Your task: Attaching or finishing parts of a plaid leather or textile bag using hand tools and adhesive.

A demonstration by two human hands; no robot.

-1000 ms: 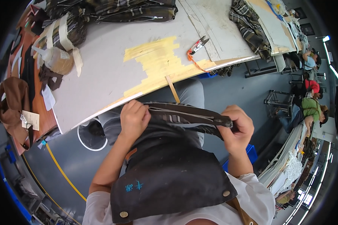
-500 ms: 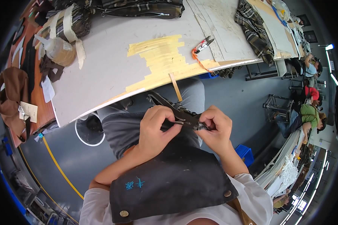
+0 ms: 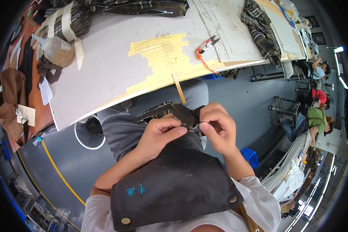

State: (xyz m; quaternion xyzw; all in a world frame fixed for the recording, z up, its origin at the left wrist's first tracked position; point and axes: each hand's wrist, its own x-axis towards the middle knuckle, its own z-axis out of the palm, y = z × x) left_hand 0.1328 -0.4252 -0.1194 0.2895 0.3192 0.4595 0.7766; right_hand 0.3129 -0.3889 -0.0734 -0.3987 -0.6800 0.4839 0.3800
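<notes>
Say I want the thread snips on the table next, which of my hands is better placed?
Probably your right hand: it looks nearer the thread snips, while your left hand sits farther left. Both hands hold the dark fabric piece, so one must let go.

Held fabric [image 3: 188, 116] at centre: dark brown, with dark plaid lined in cream toward 10 o'clock. Apron [image 3: 178, 181] at 6 o'clock: near-black, turquoise marking [image 3: 137, 189] on its 9 o'clock side. Tabletop [image 3: 104, 46] at 11 o'clock: pale grey. Tape [image 3: 162, 50] at 12: yellow. Cord [image 3: 199, 56] at 1: orange. Bottle [image 3: 60, 53] at 10: amber below. Bin [image 3: 248, 157] at 4: blue. Floor [image 3: 81, 166] at 8: grey, yellow-striped.
</notes>
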